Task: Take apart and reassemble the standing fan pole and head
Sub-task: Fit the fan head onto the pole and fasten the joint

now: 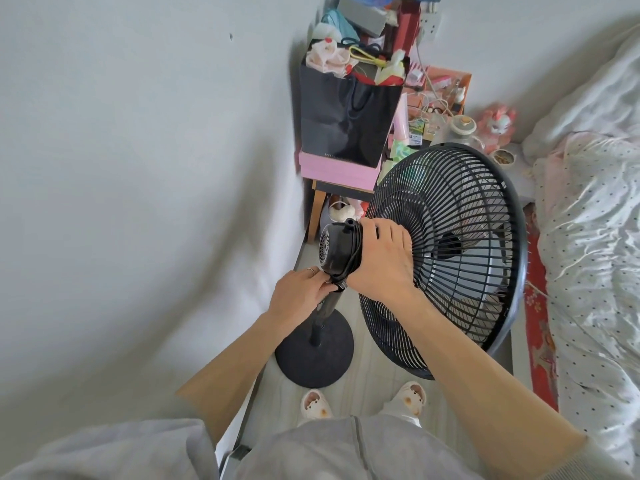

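I see black fan head, caged grille roughly upright, motor housing behind, above round black base; thin pole rises from base centre to housing.

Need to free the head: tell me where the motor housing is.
Head view, centre: the motor housing sits left of the grille, held by the right hand, above the left hand at the pole top.

One fan, two hands, two slippers, one bag.

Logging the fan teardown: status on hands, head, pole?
Left hand pinching neck fitting atop pole. Right hand gripping motor housing. Fan head sits on pole. Cord draped over housing.
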